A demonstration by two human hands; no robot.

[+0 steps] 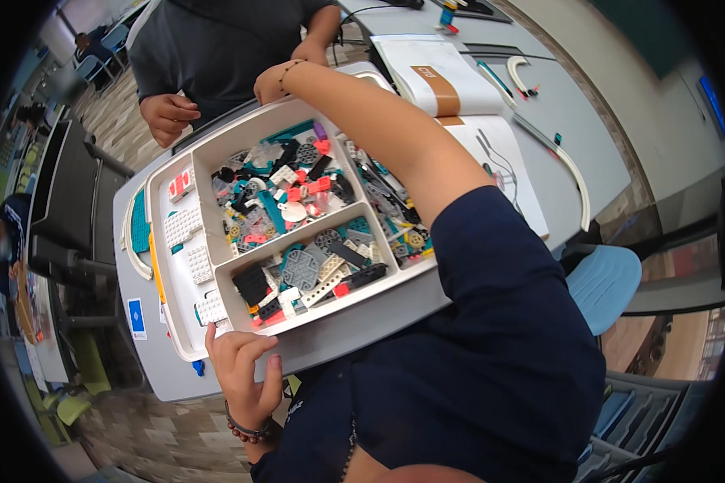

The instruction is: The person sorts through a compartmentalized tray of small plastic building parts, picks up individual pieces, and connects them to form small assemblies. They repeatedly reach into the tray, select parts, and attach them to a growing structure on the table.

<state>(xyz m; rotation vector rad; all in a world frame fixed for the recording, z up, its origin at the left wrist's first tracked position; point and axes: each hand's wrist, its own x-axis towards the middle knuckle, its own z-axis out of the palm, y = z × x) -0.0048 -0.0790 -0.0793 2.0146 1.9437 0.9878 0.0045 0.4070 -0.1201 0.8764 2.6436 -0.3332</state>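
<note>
From where I stand, the left hand (248,372) is at the tray's near left corner, its fingers loosely spread with nothing visible between them. The index tip meets the near edge of a white studded plate (211,308); whether it presses, I can't tell. I'd say a low pinch on the plate's two sides, with a straight lift, would serve better than a fingertip push. The right hand (271,84) is at the far rim, fingers curled and partly hidden, so I can't tell what they hold. A higher elbow would probably suit that reach, since the forearm passes over the loose pieces.

The tray (182,290) itself is white and shallow, sitting slantwise on the grey surface (342,332). Its left strip carries a red-and-white block (181,185) above a column of white studded pieces. The middle is a jumble of teal, coral, black and clear bits, with a grey rounded plate (300,269) in the nearer compartment. More dark and clear parts crowd the right section, partly under the forearm.
</note>
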